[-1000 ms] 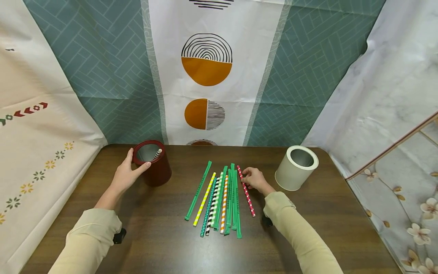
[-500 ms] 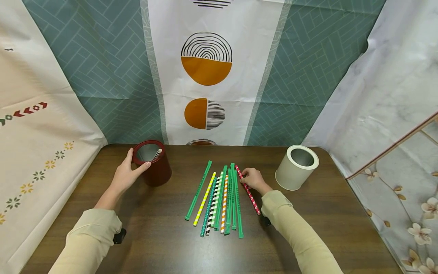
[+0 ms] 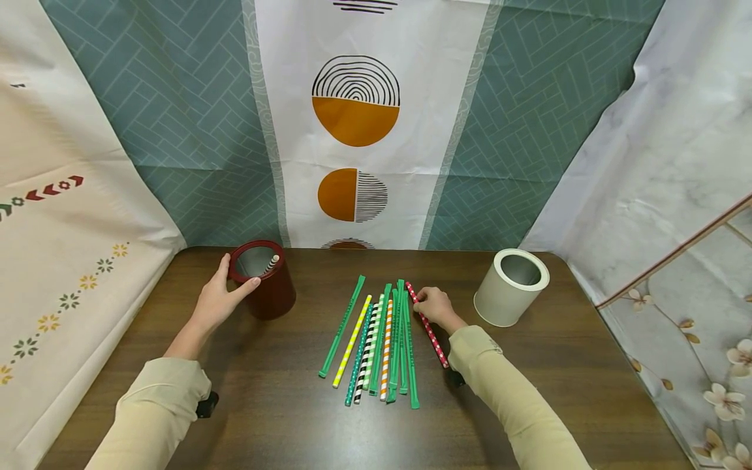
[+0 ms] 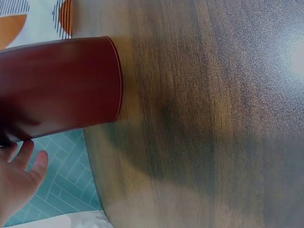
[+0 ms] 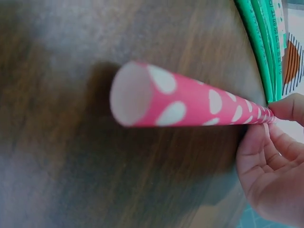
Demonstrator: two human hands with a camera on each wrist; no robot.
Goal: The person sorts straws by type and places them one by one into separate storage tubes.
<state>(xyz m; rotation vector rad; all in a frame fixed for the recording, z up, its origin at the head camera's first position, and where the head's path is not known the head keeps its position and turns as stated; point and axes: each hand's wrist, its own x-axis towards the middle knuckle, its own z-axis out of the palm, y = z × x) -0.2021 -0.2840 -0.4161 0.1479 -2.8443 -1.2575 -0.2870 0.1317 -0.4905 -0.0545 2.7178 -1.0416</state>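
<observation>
Backdrop: teal and white cloth (image 3: 176, 117) behind a wooden table (image 3: 282, 411).
Left hand (image 3: 214, 301): spread wide, touching the dark red canister (image 3: 275, 297) near its rim; I can see a black-striped straw (image 3: 272, 262) leaning inside.
Right hand (image 3: 436, 307): thumb and fingers closed in a pinch on the red dotted straw (image 3: 435, 343), toward its far end.
Red dotted straw: just right of the straw row (image 3: 386, 352).

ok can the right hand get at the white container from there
Probably yes: the right hand has the white container close by on its right, with no object showing between them in the head view. It pinches the red dotted straw, though, so would likely need to release that before gripping.
</observation>
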